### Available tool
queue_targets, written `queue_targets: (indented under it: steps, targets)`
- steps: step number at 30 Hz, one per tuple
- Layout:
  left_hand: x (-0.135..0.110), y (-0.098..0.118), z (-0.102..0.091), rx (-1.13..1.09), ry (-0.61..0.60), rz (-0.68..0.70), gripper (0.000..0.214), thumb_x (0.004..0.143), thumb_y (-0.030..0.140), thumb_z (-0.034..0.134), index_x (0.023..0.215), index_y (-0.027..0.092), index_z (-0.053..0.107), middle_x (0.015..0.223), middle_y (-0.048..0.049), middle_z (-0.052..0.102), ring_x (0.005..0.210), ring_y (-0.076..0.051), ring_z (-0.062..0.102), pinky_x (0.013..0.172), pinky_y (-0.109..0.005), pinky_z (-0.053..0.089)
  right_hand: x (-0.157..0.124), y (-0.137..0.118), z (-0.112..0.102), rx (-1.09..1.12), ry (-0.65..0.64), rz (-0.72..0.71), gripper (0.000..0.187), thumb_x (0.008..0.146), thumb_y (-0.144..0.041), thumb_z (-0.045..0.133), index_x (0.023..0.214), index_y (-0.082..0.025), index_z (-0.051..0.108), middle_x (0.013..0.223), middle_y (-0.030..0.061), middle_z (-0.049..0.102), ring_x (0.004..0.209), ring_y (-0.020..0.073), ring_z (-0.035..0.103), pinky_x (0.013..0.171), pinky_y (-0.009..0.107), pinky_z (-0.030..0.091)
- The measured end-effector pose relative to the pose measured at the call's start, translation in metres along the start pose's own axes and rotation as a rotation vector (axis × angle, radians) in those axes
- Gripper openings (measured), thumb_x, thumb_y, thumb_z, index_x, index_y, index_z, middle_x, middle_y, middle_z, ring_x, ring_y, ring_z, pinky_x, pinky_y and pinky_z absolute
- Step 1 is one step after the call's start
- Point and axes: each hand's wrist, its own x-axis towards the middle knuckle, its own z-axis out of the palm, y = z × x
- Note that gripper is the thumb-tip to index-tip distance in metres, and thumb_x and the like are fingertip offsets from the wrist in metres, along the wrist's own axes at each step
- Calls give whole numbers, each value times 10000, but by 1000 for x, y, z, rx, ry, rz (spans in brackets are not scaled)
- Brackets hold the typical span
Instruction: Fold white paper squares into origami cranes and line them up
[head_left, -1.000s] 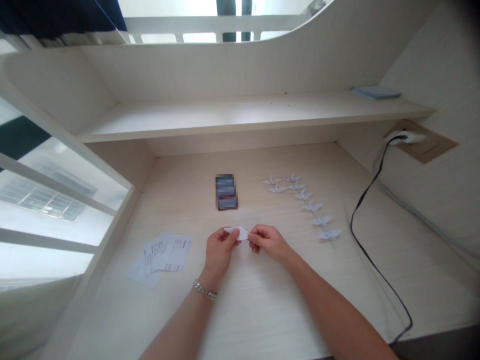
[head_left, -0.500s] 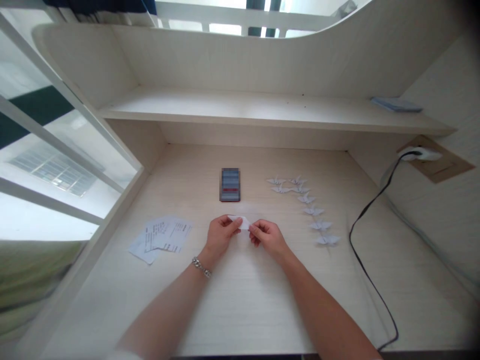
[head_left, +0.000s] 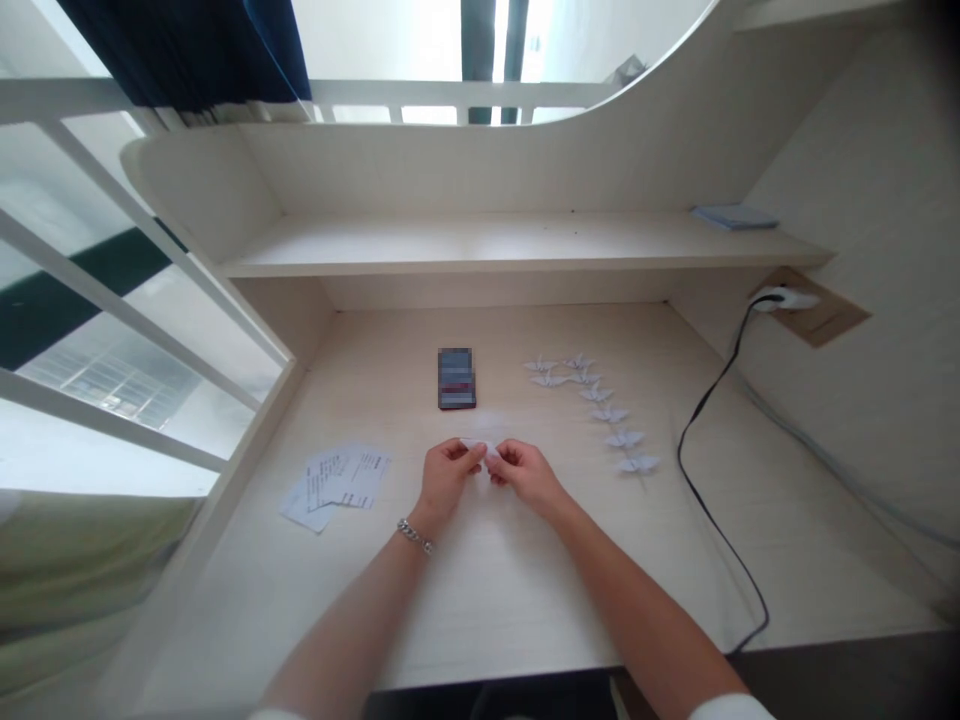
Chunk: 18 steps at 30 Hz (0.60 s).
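Observation:
Between my two hands is a small folded piece of white paper (head_left: 480, 444), held just above the desk and partly hidden by the fingers. My left hand (head_left: 448, 474), with a chain bracelet (head_left: 415, 536) at its wrist, pinches the paper's left side. My right hand (head_left: 527, 474) pinches its right side, thumb and fingertips close to the left thumb. To the right, several folded paper cranes (head_left: 610, 414) stand in a bent line. Beyond my hands lies a phone (head_left: 457, 378), its screen blurred.
Printed paper sheets (head_left: 349, 475) overlap on the desk (head_left: 480, 600) at left. A black cable (head_left: 711, 500) runs from a wall socket (head_left: 817, 308) down the right side. Above the desk's back is a shelf (head_left: 480, 240) with a flat bluish item (head_left: 735, 216) on it.
My right hand's fingers have closed in nearer the left thumb, covering more of the folded paper. The camera view has tilted and shifted a little; the cranes, phone and sheets stay in place.

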Motion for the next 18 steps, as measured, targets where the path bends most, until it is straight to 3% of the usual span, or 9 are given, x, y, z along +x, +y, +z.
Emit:
queue_targets:
  steps: [5, 11, 18]
  targets:
    - [-8, 6, 0, -66, -42, -57, 270, 619, 373, 703, 627, 114, 625, 571, -14, 567, 516, -89, 494, 504, -214, 385, -7, -2, -1, 50, -65, 50, 321, 625, -445, 690, 665, -155, 557, 549, -20, 583, 477, 99, 520, 486, 229, 403]
    - [-25, -3, 5, -97, 14, -61, 254, 587, 350, 731, 620, 117, 635, 527, 3, 556, 514, -83, 492, 498, -197, 372, -23, 8, 4, 216, 81, 47, 316, 586, -396, 733, 733, -160, 581, 597, -16, 604, 525, 113, 560, 516, 234, 427]
    - [-38, -2, 3, -202, 7, -57, 269, 636, 369, 698, 654, 107, 638, 585, -21, 591, 532, -82, 526, 532, -212, 417, -29, 11, 10, 314, 71, 62, 282, 586, -350, 746, 720, -151, 599, 568, -23, 577, 475, 76, 496, 489, 213, 388]
